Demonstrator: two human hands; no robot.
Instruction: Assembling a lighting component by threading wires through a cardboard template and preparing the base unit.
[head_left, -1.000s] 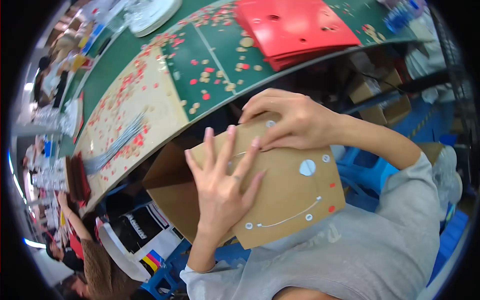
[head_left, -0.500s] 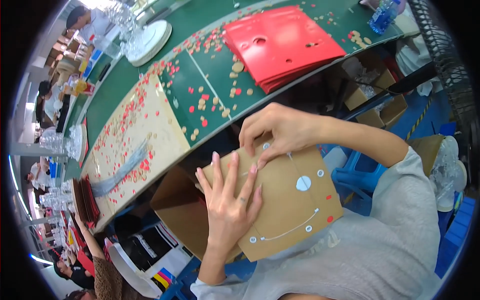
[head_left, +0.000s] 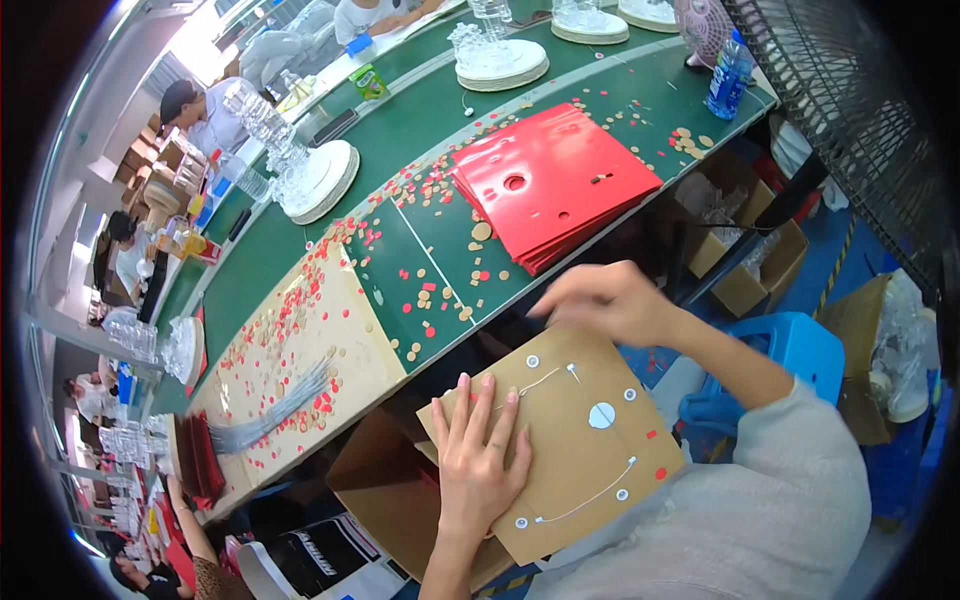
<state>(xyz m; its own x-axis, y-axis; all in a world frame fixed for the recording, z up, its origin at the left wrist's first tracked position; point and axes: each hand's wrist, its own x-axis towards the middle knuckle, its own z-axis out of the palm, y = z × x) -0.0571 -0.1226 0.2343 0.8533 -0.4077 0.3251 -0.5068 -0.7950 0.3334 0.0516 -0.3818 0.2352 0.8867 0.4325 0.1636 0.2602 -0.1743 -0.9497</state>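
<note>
A brown cardboard sheet (head_left: 580, 455) with punched holes and thin white cords threaded through it lies on my lap. My left hand (head_left: 485, 462) rests flat on its left part, fingers spread. My right hand (head_left: 598, 298) hovers blurred above the sheet's far edge, fingers curled, and I cannot tell if it holds anything. A stack of red punched sheets (head_left: 550, 182) lies on the green table (head_left: 400, 120) beyond my right hand.
Small red and tan punched discs (head_left: 440, 290) litter the table. A bundle of thin white cords (head_left: 275, 415) lies on a tan board at left. An open brown box (head_left: 385, 495) sits under my left arm. A blue stool (head_left: 790, 345) stands at right. Other people work at the table's far side.
My right hand has lifted off the sheet's top edge and moved up toward the table. The view has swung so more of the table's far side shows. A cord now shows at the sheet's top.
</note>
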